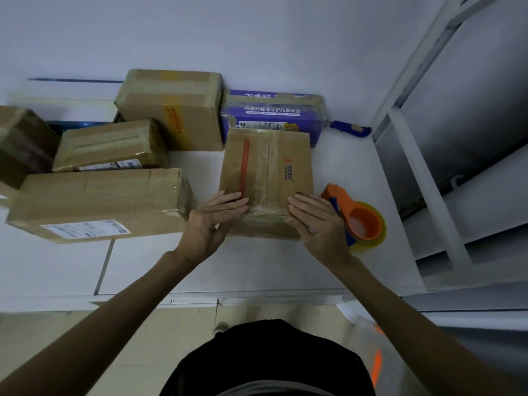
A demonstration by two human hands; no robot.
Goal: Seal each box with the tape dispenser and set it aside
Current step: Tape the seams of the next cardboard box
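2 hands, left hand (213, 221) and right hand (317, 221), lay straight joined fingers on the box (274, 167), near edge.

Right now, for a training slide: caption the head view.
Left hand and right hand press the near edge of a taped brown box; tape dispenser at its right, other boxes at left.

Bare forearms, left (123, 304) and right (400, 295); a black garment (268, 358) on the body, greyish band along its lower edge

Dim, bluish light; wide-angle bending at edges.
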